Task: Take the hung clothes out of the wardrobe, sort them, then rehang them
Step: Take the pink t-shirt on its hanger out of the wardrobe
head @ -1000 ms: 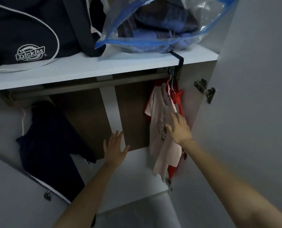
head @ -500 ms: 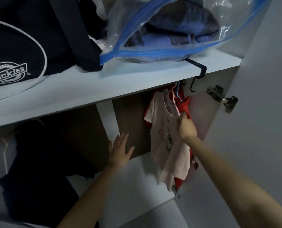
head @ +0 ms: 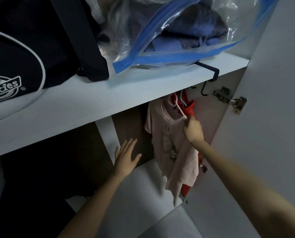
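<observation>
Up high, the right hand (head: 193, 128) pinches the pink hanger (head: 180, 110) at the neck of the pink T-shirt (head: 174, 152), hanging before a red garment (head: 189, 107) under the shelf (head: 109, 93); the left hand (head: 126, 158) is spread flat, holding nothing.

Dim light. White shelf (head: 109, 103) above brown back panel (head: 128, 125); metal hinge (head: 230, 100) right.

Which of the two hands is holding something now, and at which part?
The right hand grips the pink T-shirt at its shoulder, over the pink hanger. The left hand holds nothing.
</observation>
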Motion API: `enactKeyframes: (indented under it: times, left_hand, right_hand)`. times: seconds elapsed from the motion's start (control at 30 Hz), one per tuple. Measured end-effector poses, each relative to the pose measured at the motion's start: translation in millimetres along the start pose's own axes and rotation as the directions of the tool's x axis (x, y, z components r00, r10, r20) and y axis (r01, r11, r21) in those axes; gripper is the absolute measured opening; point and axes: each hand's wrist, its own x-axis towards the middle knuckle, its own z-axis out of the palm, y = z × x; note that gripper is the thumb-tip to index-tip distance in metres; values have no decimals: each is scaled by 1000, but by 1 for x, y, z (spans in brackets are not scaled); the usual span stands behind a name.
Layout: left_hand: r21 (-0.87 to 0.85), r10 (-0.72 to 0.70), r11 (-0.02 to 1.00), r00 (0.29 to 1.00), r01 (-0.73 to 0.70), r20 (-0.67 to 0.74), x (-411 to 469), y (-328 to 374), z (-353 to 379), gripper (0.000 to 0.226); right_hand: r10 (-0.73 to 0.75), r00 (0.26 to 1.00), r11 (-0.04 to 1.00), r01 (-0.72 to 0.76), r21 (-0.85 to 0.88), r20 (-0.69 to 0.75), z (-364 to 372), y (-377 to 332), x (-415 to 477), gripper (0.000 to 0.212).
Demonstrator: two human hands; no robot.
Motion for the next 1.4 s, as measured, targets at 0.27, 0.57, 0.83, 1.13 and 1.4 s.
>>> enactKeyframes:
  times: [0.27, 0.57, 0.83, 1.13, 1.4]
  left_hand:
    - [-38, 58, 998, 998, -58, -1, 18, 10, 3, 64]
    - [-78, 113, 991, 994, -111, 14, 26, 21, 10, 67]
    - [-146, 197, 970, 980, -197, -11, 52, 28, 16, 69]
    - [-103, 321, 943, 947, -317, 27, 91, 84, 30, 59]
    - [-82, 620, 784, 783, -615, 49, 66, 164, 76, 20]
  right_hand:
    - [-39, 999, 999, 39, -27, -1, -19, -7, -6, 29]
    - [-71, 997, 994, 71, -82, 2, -24, 4, -19, 26]
    - [-210, 978, 969, 210, -129, 17, -51, 31, -47, 26]
    - [-193, 979, 967, 180, -179, -61, -89, 70, -117, 41]
    - [-18, 992, 973, -11, -230, -125, -152, 126, -199, 45]
